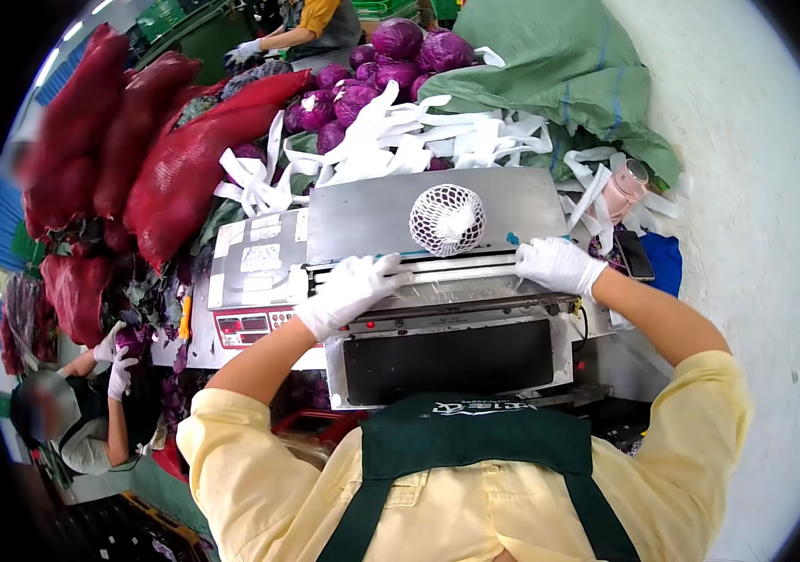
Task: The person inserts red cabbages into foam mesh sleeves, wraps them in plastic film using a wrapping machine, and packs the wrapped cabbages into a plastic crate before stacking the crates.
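A metal wrapping machine (344, 220) stands in front of me, with a flat steel plate at its far side. On that plate sits a round thing in white foam netting (448, 220); the netting hides most of what is inside. Clear film (461, 292) stretches across the near bar of the machine. My left hand (351, 292), in a white glove, is closed at the left end of the film, fingers pointing right. At the right end, my gloved right hand (557, 266) is closed with curled fingers on the film's edge. Neither hand touches the netted thing.
White foam net sleeves (377, 140) lie heaped behind the machine, before a pile of purple cabbages (395, 70). Red mesh sacks (189, 164) stand left, a green sack (550, 56) back right. A pink cup (625, 187) and phone (635, 255) lie right. Two co-workers work nearby.
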`<control>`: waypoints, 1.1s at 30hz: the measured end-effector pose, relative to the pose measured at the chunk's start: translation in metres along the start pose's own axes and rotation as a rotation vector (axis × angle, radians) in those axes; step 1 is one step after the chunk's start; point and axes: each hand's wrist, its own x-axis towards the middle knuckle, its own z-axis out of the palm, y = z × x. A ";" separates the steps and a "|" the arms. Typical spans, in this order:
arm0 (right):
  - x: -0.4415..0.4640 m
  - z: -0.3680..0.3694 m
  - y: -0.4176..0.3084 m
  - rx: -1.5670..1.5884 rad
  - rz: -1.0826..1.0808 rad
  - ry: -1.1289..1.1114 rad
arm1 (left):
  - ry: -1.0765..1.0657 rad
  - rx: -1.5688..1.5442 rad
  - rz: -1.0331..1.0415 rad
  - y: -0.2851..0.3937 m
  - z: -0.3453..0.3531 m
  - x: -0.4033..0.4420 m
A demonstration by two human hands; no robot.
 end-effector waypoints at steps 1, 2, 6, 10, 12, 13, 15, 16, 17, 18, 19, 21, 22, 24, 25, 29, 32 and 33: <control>-0.002 0.008 -0.002 0.213 0.076 0.173 | 0.004 0.003 -0.009 0.004 0.000 -0.002; -0.006 0.000 -0.013 0.774 0.420 0.047 | 0.020 -0.500 -0.356 0.012 -0.002 -0.006; -0.016 -0.079 -0.037 1.251 0.746 0.070 | 0.178 -1.318 -0.887 0.050 -0.081 -0.007; 0.011 -0.128 -0.022 1.249 0.622 0.543 | 0.604 -1.302 -0.531 0.022 -0.109 0.000; 0.044 -0.121 0.000 0.843 0.555 0.719 | 0.614 -1.082 -0.471 0.000 -0.102 0.037; 0.059 -0.097 0.017 0.518 0.473 0.744 | 0.619 -0.859 -0.402 -0.007 -0.097 0.055; 0.072 -0.039 0.057 0.433 0.343 0.518 | 0.371 -0.705 -0.271 -0.019 -0.081 0.078; 0.083 -0.024 0.057 0.327 0.192 0.432 | 0.212 -0.539 -0.286 -0.026 -0.056 0.080; 0.089 -0.013 0.050 0.270 0.197 0.266 | 0.055 -0.372 -0.300 -0.033 -0.028 0.080; 0.102 -0.018 0.030 0.406 0.448 -0.028 | 0.103 -0.620 -0.375 -0.031 -0.009 0.085; 0.109 -0.006 0.020 0.576 0.304 0.259 | 0.151 -0.868 -0.448 -0.027 -0.001 0.090; 0.104 -0.009 0.021 0.814 0.448 0.105 | 0.181 -0.781 -0.418 -0.031 0.007 0.093; 0.100 -0.010 0.020 0.820 0.453 0.104 | 0.165 -1.040 -0.575 -0.026 0.008 0.094; 0.087 -0.010 0.019 1.135 0.270 -0.002 | 0.154 -1.424 -0.703 -0.013 0.009 0.091; 0.070 -0.003 0.012 1.308 0.275 -0.021 | 0.036 -1.418 -0.728 0.001 -0.010 0.087; 0.011 -0.026 -0.056 1.996 0.614 -0.406 | -0.378 -1.940 -0.969 0.061 -0.036 0.061; -0.024 -0.013 -0.097 2.122 0.732 -0.493 | -0.608 -2.075 -1.021 0.101 -0.027 0.038; -0.038 0.007 -0.104 2.151 0.675 -0.539 | -0.617 -2.097 -1.019 0.114 -0.012 0.027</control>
